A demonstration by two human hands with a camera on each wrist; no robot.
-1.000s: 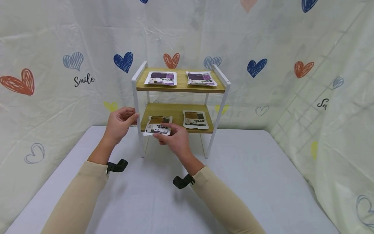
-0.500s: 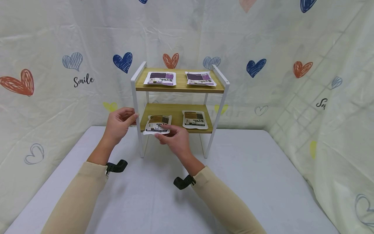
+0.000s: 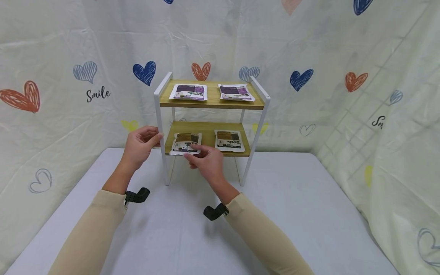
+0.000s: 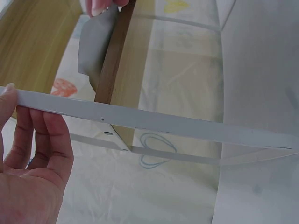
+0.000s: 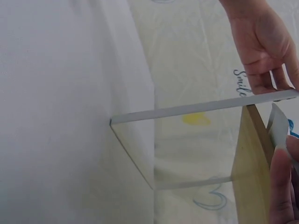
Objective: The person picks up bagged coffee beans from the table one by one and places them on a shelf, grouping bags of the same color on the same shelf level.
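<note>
My left hand (image 3: 137, 149) grips the white front-left leg (image 4: 159, 122) of a two-tier shelf, thumb on one side and fingers on the other. At the lower board (image 3: 208, 131), my right hand (image 3: 209, 163) pinches the front right corner of a white pouch (image 3: 183, 139) with a brown and black label. That pouch lies over the left part of the board, near its front edge. To its right rests a similar brown-labelled pouch (image 3: 229, 140). The right wrist view catches the held pouch (image 5: 279, 127) edge-on above the board, beside the right fingers (image 5: 281, 179).
On the upper board (image 3: 213, 93) lie two purple-labelled pouches, one left (image 3: 189, 92) and one right (image 3: 236, 92). The shelf stands at the back of a white-covered table (image 3: 292, 206). Behind it hangs a curtain (image 3: 113, 49) printed with hearts.
The held pouch has moved back and slightly up onto the lower board, and my right hand has shifted slightly with it. My left hand keeps its place on the leg.
</note>
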